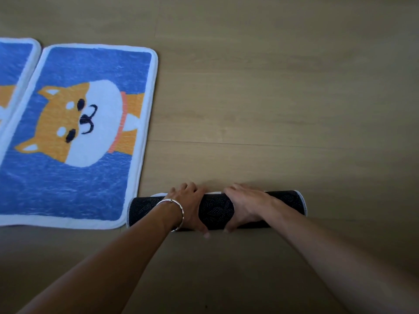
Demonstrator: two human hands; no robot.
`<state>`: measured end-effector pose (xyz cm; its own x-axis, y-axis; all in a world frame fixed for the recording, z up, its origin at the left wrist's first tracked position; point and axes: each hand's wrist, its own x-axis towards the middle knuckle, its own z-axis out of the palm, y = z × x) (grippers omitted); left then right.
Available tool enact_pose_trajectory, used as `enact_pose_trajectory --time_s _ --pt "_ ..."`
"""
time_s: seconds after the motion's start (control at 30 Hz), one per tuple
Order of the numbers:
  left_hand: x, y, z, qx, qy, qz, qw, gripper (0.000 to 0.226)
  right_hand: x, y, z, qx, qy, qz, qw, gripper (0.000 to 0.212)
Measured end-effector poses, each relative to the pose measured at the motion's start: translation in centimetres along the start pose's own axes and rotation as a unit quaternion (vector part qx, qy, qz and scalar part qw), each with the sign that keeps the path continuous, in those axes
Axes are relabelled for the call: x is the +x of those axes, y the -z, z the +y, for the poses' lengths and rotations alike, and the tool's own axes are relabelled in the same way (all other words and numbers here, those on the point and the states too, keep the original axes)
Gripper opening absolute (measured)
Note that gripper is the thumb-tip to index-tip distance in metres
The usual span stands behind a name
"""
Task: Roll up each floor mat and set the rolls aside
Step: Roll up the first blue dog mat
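Near the bottom of the view, on the light-brown wooden floor [272, 98], lay a rolled mat [216, 210], a tight cylinder with its black, dotted non-slip backing outward and a sliver of white edging showing along its far side. The left hand [190, 208], with a silver bangle [179, 214] on its wrist, and the right hand [246, 207] gripped the middle of the roll side by side. Their fingers curled over the far side and their thumbs tucked in at the near side.

Just left of the roll's end lay a blue dog mat [79, 132], a flat rectangle of pile with an orange-and-white dog and a white border. Whether its corner touched the roll could not be told. A second blue mat [13, 64] of the same kind lay beside it, cut off by the frame's edge.

The rolling of this mat looked finished, so the step in hand was probably steadying the roll before moving it. The next move would call for a firm two-handed lift so the loose edge could not spring open, then setting the roll on bare floor away from the two flat mats not yet rolled.
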<state>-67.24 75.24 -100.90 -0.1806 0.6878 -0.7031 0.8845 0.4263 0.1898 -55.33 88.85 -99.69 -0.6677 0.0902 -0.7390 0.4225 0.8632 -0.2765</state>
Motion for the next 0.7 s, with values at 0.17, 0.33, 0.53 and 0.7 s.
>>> enact_pose_trajectory --time_s 0.17,0.33,0.53,0.7 --pt "-0.2 -0.6 0.4 0.014 -0.009 0.007 1.000 0.091 -0.3 -0.9 -0.2 -0.028 -0.003 0.003 1.000 0.093" --pt "-0.7 -1.6 0.5 0.033 -0.025 0.072 0.997 0.072 -0.6 -1.1 -0.6 -0.022 -0.004 0.014 1.000 0.076" --pt "1.8 2.3 -1.0 0.105 -0.016 0.291 0.951 0.068 1.1 2.5 0.6 -0.072 -0.030 0.214 0.974 0.066" --pt "3.5 1.1 -1.5 0.103 0.003 0.276 0.956 0.076 3.0 1.8 0.7 -0.087 -0.042 0.198 0.976 0.073"
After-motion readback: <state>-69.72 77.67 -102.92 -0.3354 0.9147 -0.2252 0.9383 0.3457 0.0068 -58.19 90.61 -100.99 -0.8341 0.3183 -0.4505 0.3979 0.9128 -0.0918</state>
